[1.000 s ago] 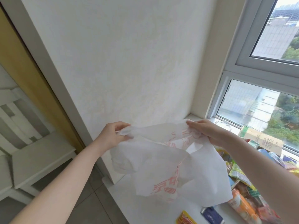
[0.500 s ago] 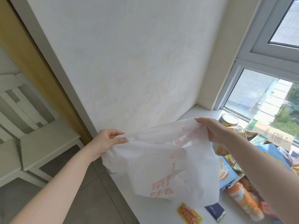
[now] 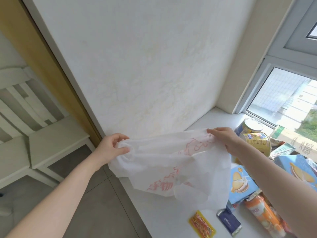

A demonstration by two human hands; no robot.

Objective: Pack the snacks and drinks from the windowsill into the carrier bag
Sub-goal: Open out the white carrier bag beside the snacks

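Over the near end of the white windowsill [image 3: 168, 220] hangs the carrier bag [image 3: 163, 157], stretched between both hands, apparently so its mouth can be found and opened before anything goes in. It is thin, translucent white plastic, crumpled, with red print, and looks empty. The left hand [image 3: 111, 148] bunches one upper edge in a curled grip; the right hand [image 3: 226, 140] pinches the other. Snacks wait on the sill beside it: a blue biscuit box [image 3: 240, 182], an orange bottle [image 3: 262, 219], a yellow sachet [image 3: 201, 224].
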